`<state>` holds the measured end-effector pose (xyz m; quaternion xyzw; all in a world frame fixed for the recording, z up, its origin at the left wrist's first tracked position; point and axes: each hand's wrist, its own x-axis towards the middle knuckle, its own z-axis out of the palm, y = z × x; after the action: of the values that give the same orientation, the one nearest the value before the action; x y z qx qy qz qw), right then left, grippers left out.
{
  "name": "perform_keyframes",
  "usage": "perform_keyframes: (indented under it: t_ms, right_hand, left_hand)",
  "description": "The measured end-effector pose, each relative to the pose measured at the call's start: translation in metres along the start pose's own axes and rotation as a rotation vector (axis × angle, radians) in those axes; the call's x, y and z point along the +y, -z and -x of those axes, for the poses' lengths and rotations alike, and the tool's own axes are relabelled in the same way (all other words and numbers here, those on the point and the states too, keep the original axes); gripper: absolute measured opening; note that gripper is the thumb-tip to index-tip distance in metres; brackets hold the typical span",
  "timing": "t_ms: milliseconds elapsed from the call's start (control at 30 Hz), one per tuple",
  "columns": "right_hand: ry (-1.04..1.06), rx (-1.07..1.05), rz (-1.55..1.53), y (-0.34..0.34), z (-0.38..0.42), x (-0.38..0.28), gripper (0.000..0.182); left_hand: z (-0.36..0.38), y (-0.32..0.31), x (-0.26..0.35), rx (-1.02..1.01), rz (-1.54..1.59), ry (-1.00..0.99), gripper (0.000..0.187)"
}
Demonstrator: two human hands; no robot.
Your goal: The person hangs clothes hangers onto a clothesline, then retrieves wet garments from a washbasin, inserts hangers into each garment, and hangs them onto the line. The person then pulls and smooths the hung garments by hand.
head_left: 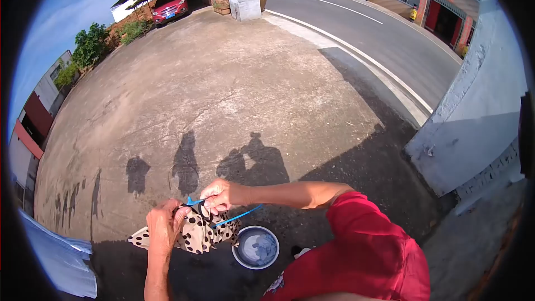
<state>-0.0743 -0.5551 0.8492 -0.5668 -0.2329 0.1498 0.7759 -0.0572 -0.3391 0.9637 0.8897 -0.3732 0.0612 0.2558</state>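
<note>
A cream garment with black polka dots (203, 234) hangs between my hands, its upper edge trimmed in black. Part of a blue clothes hanger (239, 215) pokes out of the cloth on the right, and its hook end shows between my hands. My left hand (164, 220) is closed on the garment's edge at the left. With fingers pinched, my right hand (223, 195) grips the black trim beside the hanger; the fingertips partly hide how cloth and hanger meet there. Below and to the right, a round basin (236, 255) on the ground contains something pale and wet-looking.
Concrete ground (223, 89) spreads ahead, marked with shadows. A white wall (468, 117) rises at right, near a road (356, 33). Light blue cloth (61, 256) hangs at lower left. A red car (169, 8) is parked under a shelter at the back.
</note>
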Motion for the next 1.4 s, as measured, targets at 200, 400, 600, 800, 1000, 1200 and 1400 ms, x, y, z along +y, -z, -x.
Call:
perform_keyframes:
  t_ms: [200,400,600,800,1000,1200,1400]
  right_hand:
    - [-0.432,-0.075,0.023,0.012,-0.020,-0.003,0.034]
    - [-0.283,0.205,0.694,-0.029,-0.040,0.012,0.016]
    - [-0.170,0.504,0.142,-0.059,-0.060,0.056,0.016]
    - [-0.067,0.808,-0.308,-0.096,-0.097,0.074,0.024]
    - [0.180,0.523,0.743,-0.057,-0.107,0.039,0.011]
    - [0.022,0.525,1.025,-0.112,-0.120,-0.006,0.012]
    - [0.170,0.312,1.116,-0.164,-0.096,-0.030,0.020]
  left_hand:
    - [0.041,0.042,-0.059,-0.071,0.441,0.201,0.025]
    - [0.098,0.091,-0.121,0.031,0.507,0.145,0.023]
    - [0.125,0.094,-0.144,0.202,0.477,0.192,0.018]
    - [0.151,0.108,-0.164,0.210,0.452,0.218,0.022]
    - [0.164,0.106,-0.183,0.135,0.358,0.169,0.020]
    - [0.154,0.086,-0.162,0.143,0.385,0.164,0.019]
    - [0.119,0.044,-0.122,0.211,0.363,0.126,0.012]
